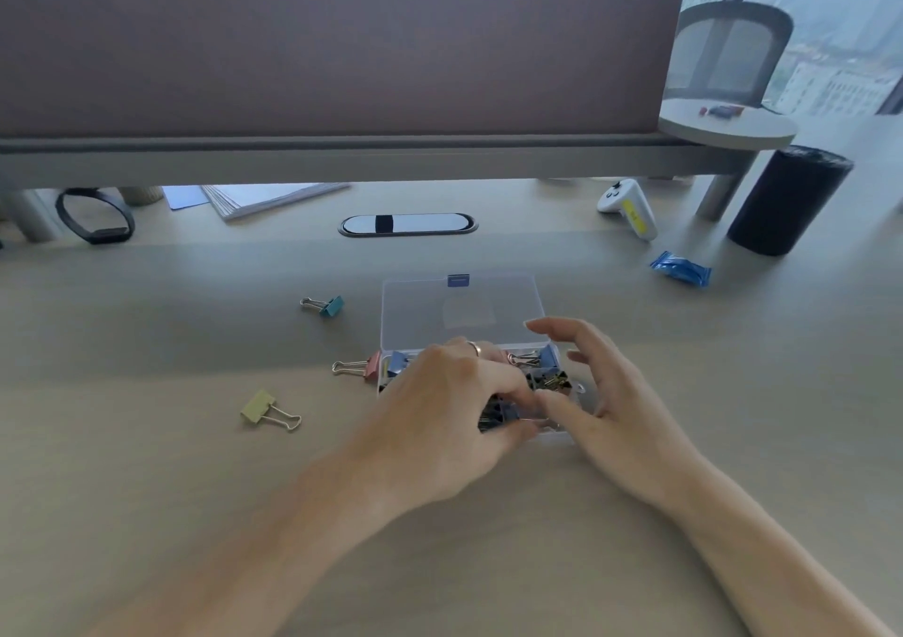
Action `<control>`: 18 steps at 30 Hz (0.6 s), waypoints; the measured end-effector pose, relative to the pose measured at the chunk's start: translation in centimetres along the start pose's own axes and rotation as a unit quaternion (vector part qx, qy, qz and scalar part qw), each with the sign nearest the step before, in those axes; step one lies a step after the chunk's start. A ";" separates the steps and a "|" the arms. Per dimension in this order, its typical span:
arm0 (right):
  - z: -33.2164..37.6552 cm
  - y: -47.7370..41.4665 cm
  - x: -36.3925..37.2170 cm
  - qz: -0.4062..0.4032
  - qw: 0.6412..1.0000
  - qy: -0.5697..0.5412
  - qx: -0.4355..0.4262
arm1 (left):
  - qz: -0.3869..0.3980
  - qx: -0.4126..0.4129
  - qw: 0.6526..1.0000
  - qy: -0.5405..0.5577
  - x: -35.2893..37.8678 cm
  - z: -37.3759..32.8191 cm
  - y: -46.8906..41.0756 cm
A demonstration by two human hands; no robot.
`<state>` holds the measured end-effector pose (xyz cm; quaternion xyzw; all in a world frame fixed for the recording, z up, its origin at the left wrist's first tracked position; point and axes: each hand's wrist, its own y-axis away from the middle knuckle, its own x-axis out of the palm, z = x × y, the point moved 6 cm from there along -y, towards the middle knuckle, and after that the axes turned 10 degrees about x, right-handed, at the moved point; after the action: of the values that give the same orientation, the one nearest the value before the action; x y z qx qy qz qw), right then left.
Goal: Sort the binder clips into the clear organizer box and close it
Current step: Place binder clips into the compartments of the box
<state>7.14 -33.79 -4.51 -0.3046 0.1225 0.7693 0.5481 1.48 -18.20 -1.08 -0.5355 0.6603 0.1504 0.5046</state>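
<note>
The clear organizer box (581, 394) lies open mid-desk, its lid (459, 311) flat behind it with a blue latch. Several dark and blue binder clips fill its compartments. My left hand (454, 406) covers the box's front left, fingers pinched on a dark binder clip (496, 414) inside a front compartment. My right hand (601, 387) rests at the box's right side, thumb meeting the left fingers, other fingers spread. Three clips lie loose on the desk: a teal clip (330, 305), a pink clip (364, 366) touching the box's left wall, and a yellow clip (264, 409).
A blue wrapped packet (680, 269) lies at right, with a white controller (630, 208) and a black cylinder (789, 199) behind it. A cable grommet (408, 224), a paper stack (266, 196) and a black strap (95, 216) sit along the partition.
</note>
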 end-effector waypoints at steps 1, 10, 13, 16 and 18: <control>-0.2 0.0 0.1 0.003 1.000 0.002 0.008 | 0.001 0.000 1.000 -0.002 0.0 0.1 0.2; -0.3 0.0 0.4 0.023 0.999 0.004 0.034 | 0.026 0.030 0.998 -0.048 0.4 0.2 0.7; -0.4 -0.1 0.3 0.026 0.999 0.000 0.036 | 0.028 0.021 0.998 -0.046 0.4 0.6 0.8; -0.3 0.0 0.4 0.032 0.998 -0.006 0.046 | 0.026 0.023 0.998 -0.048 0.5 0.7 0.8; -0.4 -0.1 0.3 0.032 0.998 -0.015 0.054 | 0.026 0.022 0.998 -0.047 0.5 0.8 0.8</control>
<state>7.24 -33.72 -4.99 -0.2590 0.1652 0.7830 0.5409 1.26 -17.59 -2.09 -0.4991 0.6527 0.1738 0.5429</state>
